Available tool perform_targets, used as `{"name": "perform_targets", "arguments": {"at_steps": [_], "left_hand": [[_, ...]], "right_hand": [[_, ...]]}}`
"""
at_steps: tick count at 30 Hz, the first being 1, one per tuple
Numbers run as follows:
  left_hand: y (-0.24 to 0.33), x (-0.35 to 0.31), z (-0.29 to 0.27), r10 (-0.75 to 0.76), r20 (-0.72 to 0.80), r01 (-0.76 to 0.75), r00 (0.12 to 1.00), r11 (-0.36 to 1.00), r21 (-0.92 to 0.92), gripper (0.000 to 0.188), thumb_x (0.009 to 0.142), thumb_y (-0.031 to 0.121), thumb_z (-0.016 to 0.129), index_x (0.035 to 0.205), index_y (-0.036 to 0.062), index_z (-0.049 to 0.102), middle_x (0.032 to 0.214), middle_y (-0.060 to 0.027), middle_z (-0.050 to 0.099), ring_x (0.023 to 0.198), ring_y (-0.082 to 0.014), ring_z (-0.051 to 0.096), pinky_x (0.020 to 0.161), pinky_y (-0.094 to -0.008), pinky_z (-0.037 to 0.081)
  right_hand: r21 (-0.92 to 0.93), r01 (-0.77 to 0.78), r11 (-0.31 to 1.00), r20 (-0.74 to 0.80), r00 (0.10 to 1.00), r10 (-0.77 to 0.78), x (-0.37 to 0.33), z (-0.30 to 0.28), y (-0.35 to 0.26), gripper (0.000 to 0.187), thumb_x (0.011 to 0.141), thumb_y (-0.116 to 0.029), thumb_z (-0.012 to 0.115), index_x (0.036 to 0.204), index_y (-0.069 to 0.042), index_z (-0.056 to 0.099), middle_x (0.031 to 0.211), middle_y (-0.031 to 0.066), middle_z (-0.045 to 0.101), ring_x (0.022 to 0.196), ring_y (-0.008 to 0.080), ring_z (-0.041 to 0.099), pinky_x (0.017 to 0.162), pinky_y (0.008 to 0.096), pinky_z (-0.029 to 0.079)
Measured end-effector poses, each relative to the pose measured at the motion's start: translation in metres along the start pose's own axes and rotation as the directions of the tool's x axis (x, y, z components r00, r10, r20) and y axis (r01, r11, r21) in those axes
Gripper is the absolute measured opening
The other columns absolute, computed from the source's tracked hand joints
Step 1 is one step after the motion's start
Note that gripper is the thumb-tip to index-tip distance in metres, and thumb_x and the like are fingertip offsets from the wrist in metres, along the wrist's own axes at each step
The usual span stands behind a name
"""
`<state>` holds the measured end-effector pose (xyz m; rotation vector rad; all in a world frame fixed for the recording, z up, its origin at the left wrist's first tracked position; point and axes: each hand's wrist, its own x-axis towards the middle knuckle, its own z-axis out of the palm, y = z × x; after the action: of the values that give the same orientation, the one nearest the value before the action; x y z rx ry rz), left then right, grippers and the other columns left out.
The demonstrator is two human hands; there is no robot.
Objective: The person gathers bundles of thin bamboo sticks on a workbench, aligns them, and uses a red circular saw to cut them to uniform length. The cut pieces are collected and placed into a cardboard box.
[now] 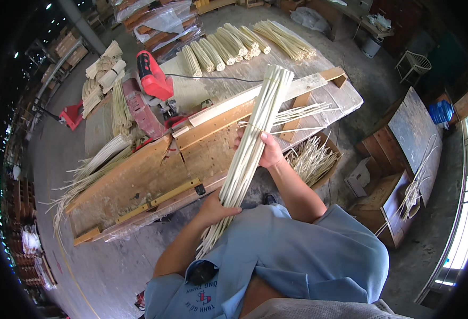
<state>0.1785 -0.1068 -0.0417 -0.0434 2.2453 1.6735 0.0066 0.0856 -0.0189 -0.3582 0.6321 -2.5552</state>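
On the bench [215,95], the saw [143,111] stands left — strips [98,162] before it, spilling past the edge. Bundles [223,50] lie in a row along the far side, right of the saw. A held bundle [256,125] slants over the near edge — right of it, a box [334,169] of cuttings [309,159].

The place was a workshop: 1 red power saw [155,80] stood on a worn worktable [205,89], bundles of pale rods [224,49] lay in a row along it, 1 box [327,174] of loose rods sat alongside, and the floor [127,260] was grey and scuffed.
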Motion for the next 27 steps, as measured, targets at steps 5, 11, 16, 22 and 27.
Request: {"name": "perform_targets", "arguments": {"at_steps": [5,11,16,22,27], "left_hand": [[0.008,0.003,0.018,-0.065,-0.215,0.101,0.974,0.982,0.16,0.073,0.069,0.031,0.088,0.131,0.0008,0.064,0.106,-0.0213,0.076,0.097,-0.0324,0.075,0.09,-0.0393,0.056],[0.026,-0.007,0.022,-0.085,-0.362,0.204,0.928,0.93,0.306,0.069,0.068,0.035,0.087,0.124,0.0005,0.065,0.103,-0.0228,0.076,0.098,-0.0375,0.074,0.089,-0.0446,0.057],[0.04,-0.005,0.027,-0.062,-0.395,0.236,0.917,0.882,0.408,0.069,0.068,0.031,0.087,0.124,-0.0018,0.064,0.104,-0.0243,0.075,0.095,-0.0375,0.075,0.087,-0.0431,0.057],[0.044,0.003,0.002,-0.047,-0.192,0.12,0.98,0.913,0.389,0.077,0.067,0.032,0.088,0.132,-0.0001,0.061,0.104,-0.0232,0.076,0.095,-0.0354,0.075,0.088,-0.0414,0.057],[0.028,0.014,-0.013,0.014,-0.075,0.008,0.997,0.958,0.285,0.081,0.07,0.03,0.088,0.137,-0.0011,0.057,0.109,-0.0211,0.075,0.101,-0.0297,0.074,0.092,-0.0382,0.055]], "right_hand": [[-0.324,0.059,0.944,-0.355,0.918,-0.178,0.007,-0.003,0.006,0.051,0.085,-0.03,0.079,0.118,-0.002,0.053,0.097,0.012,0.064,0.082,0.0252,0.069,0.072,0.043,0.062],[-0.244,0.023,0.97,-0.43,0.893,-0.129,-0.004,0.026,0.002,0.051,0.088,-0.019,0.083,0.123,-0.003,0.049,0.096,0.0087,0.063,0.085,0.023,0.071,0.071,0.0393,0.061],[-0.325,0.027,0.945,-0.432,0.885,-0.173,-0.016,0.03,0.004,0.046,0.085,-0.016,0.081,0.118,-0.002,0.052,0.101,0.0118,0.066,0.079,0.0244,0.071,0.071,0.0399,0.062],[-0.204,0.131,0.97,-0.162,0.973,-0.166,-0.012,0.025,-0.005,0.052,0.086,-0.023,0.077,0.123,0.003,0.052,0.109,0.017,0.067,0.088,0.0298,0.072,0.08,0.0461,0.064],[-0.288,-0.019,0.957,-0.37,0.924,-0.093,0.001,0.013,0.003,0.042,0.089,-0.016,0.075,0.119,0.0,0.052,0.098,0.0156,0.067,0.084,0.0291,0.072,0.073,0.0456,0.064]]}}
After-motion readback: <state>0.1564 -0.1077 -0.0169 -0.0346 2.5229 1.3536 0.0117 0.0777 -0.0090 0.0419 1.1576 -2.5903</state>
